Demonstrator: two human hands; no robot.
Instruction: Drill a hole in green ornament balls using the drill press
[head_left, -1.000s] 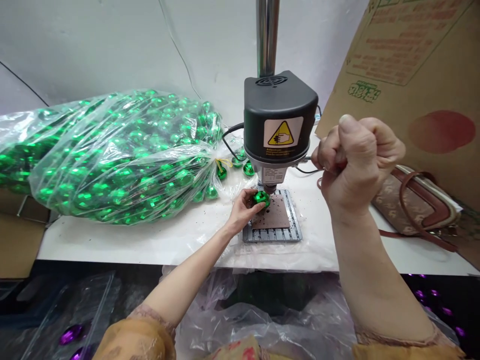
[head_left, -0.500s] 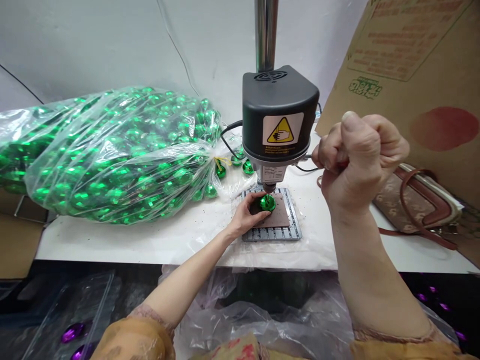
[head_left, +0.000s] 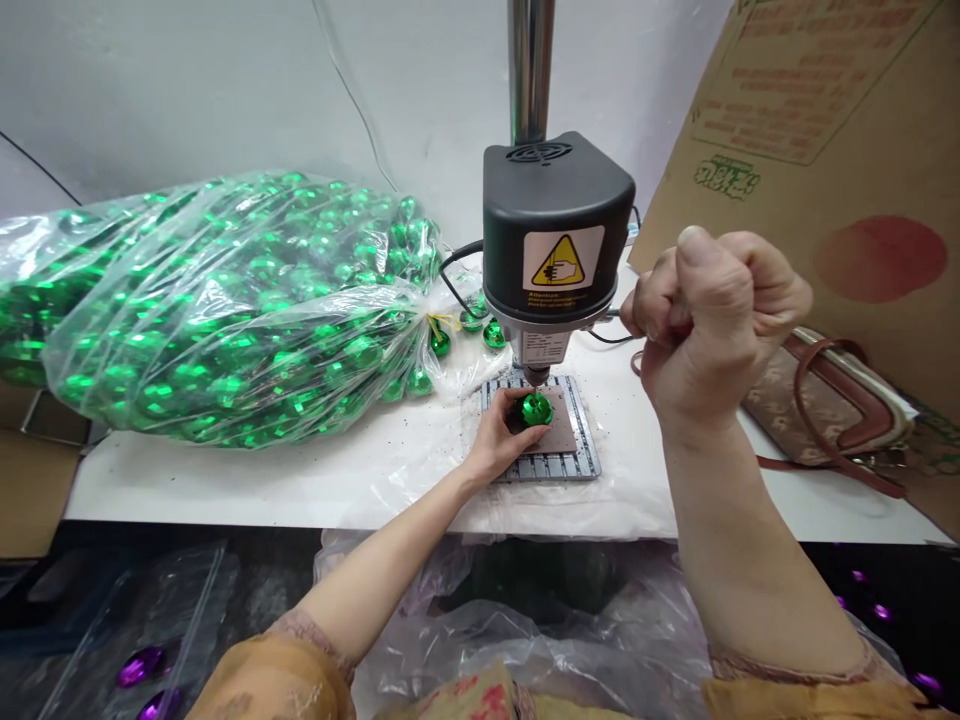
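Setting: white bench top (head_left: 300,480) under clear plastic film, against a pale wall, with dark specks of debris on the film near the machine.

Machine: small bench drill press with a black moulded plastic housing (head_left: 555,190), a yellow hand-warning label and a chrome column (head_left: 530,70) rising vertically behind. Its grey ribbed metal base plate (head_left: 589,460) carries a flat brown pad (head_left: 562,435).

Key relation: the green faceted shiny bauble (head_left: 537,408) sits on the pad directly under the spindle tip (head_left: 537,376). Spindle axis is vertical, and tip and bauble are touching or nearly so; can't tell which. The bauble is roundish, so no long axis.

L hand (head_left: 499,440): rests on the plate's L edge, thumb and fingers pinched narrowly round the bauble's L side. It is the nearer hand.

R hand (head_left: 712,320): raised well above the bench to the R of the housing, clenched in a tight fist on the thin metal feed lever (head_left: 619,313). Only a short stub of rod shows.

Surroundings:
- Large clear plastic bag of green baubles (head_left: 217,310) lying L of the press, crinkly, its neck tied with a yellow band.
- About 3 loose green baubles (head_left: 493,335) behind the plate.
- Brown corrugated cardboard box (head_left: 825,150) leaning at R.
- Brown patterned handbag (head_left: 825,410) below the box.
- Purple baubles (head_left: 141,665) in clear wrapping under the bench, lower L.
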